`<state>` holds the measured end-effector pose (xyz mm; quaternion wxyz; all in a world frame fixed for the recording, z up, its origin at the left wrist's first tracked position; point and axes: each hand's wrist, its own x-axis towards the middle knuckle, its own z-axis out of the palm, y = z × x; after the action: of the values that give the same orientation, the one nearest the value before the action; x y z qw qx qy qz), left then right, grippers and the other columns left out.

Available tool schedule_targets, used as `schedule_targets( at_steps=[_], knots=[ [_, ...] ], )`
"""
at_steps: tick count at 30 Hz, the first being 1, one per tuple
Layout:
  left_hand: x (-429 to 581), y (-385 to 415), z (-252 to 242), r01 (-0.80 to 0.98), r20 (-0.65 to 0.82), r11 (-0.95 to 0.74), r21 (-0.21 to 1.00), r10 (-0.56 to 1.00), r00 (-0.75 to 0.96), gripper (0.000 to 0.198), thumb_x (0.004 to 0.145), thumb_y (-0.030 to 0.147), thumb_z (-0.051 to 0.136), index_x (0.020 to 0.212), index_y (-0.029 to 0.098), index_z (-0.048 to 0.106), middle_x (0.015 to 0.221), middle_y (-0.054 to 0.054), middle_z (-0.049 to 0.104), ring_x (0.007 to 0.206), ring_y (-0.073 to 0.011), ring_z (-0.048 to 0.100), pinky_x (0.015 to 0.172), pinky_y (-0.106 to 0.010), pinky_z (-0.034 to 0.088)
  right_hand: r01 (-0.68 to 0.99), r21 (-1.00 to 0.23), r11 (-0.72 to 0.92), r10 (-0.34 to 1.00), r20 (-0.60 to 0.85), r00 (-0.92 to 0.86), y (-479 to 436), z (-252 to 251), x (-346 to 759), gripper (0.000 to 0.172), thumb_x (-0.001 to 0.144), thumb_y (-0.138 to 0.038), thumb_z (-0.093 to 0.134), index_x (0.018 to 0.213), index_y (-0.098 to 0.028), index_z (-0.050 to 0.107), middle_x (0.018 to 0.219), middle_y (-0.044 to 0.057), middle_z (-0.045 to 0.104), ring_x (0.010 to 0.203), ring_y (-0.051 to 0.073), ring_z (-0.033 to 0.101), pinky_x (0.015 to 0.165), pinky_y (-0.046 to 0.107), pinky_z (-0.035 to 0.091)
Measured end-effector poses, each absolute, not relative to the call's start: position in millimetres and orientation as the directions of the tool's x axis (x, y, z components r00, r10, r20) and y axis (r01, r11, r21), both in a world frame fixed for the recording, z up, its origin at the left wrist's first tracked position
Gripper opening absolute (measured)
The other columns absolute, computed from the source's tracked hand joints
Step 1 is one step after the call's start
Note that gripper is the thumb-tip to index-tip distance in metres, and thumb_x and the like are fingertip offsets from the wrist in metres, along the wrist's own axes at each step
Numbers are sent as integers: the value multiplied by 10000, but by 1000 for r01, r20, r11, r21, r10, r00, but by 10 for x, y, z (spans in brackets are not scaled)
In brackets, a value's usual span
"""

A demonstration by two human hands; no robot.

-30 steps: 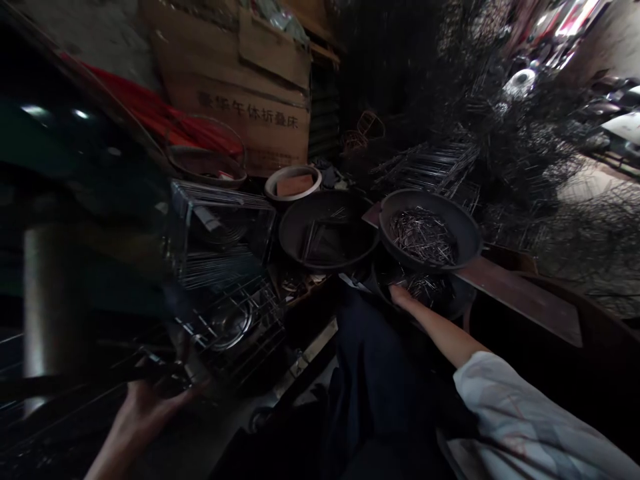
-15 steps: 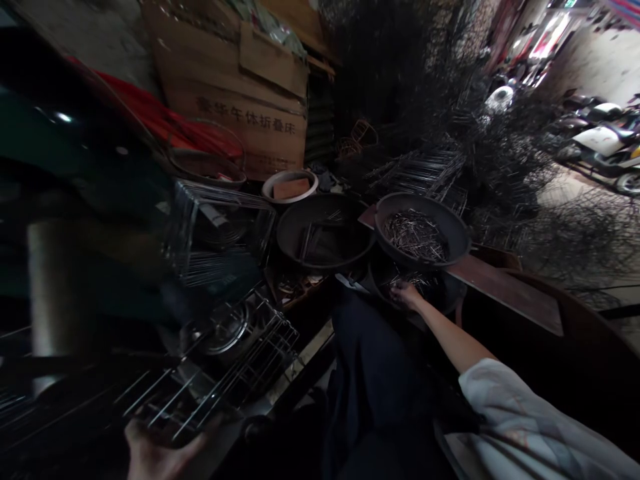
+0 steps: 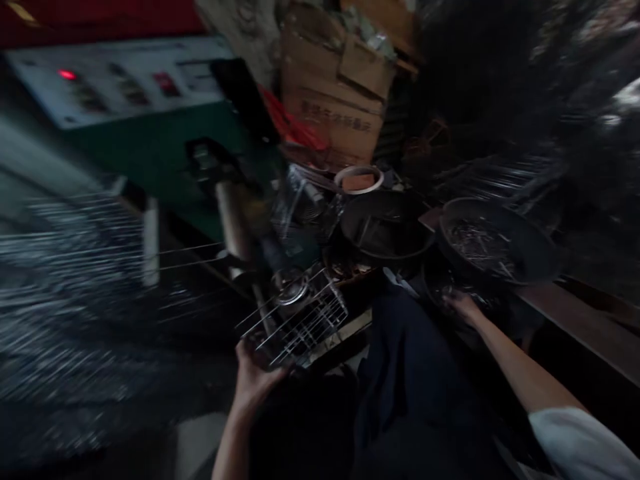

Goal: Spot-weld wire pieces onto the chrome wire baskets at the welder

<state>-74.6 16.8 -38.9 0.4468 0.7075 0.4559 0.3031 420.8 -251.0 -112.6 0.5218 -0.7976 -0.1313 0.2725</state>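
Observation:
My left hand [image 3: 257,380] grips the near end of a wire rack [image 3: 315,327], thumb on one side and fingers on the other. The far part of the rack lies beneath a round metal part [image 3: 291,291] of the machine. Over to the right, my right hand [image 3: 463,305] reaches into a dark lower basin [image 3: 430,283]. Its fingers look drawn together, but shadow and blur hide what they hold. Just above that hand, a wide grey bowl [image 3: 540,257] holds many short metal wire pieces [image 3: 483,247].
A green machine [image 3: 150,153] with a lit control panel [image 3: 120,83] stands at left, beside stacked wire racks [image 3: 75,247]. Behind are a cardboard box [image 3: 335,113], a white tub [image 3: 345,183] and a dark pan [image 3: 385,247]. A plank [image 3: 575,320] runs under the grey bowl.
The view has swung left, bringing the machine's panel and the stacked racks into sight. My left hand stays at the rack's near end; my right hand is still in the lower basin.

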Motion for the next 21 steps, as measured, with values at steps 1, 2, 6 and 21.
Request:
schedule_targets(
  at_steps=[1, 2, 6, 21],
  knots=[
    [-755, 162, -395, 342, 20, -170, 924, 916, 400, 909, 593, 424, 826, 1306, 344, 267, 1339, -70, 498, 1184, -366, 606, 976, -518, 576, -72, -912, -404, 508, -289, 811, -2432, -1040, 4190, 334, 594, -505, 766, 647, -248, 559, 554, 31, 583, 471, 208, 533, 414, 317, 420],
    [-761, 155, -397, 310, 16, -154, 938, 914, 405, 920, 602, 405, 832, 1317, 328, 259, 1344, -74, 486, 1171, -356, 609, 973, -485, 575, -69, -920, -385, 531, -282, 799, -2325, -937, 4155, 363, 575, -530, 767, 666, -240, 568, 552, 29, 579, 455, 187, 513, 400, 294, 400],
    [-756, 104, -412, 205, 12, -112, 972, 900, 436, 968, 607, 361, 856, 1339, 325, 224, 1372, -80, 435, 1121, -297, 624, 920, -409, 586, -53, -953, -297, 726, -261, 637, -1712, -308, 3699, 442, 625, -537, 803, 847, -190, 644, 643, 35, 632, 421, 103, 460, 365, 209, 327],
    [-818, -1, -454, 118, 13, -74, 990, 894, 449, 1056, 551, 300, 908, 1385, 312, 260, 1383, -106, 403, 1206, -303, 578, 1051, -527, 482, 709, -417, 568, 818, 196, -541, -490, 738, 1854, 116, 960, -241, 622, 947, -226, 736, 861, 56, 698, 847, 211, 643, 913, 378, 500]
  ],
)
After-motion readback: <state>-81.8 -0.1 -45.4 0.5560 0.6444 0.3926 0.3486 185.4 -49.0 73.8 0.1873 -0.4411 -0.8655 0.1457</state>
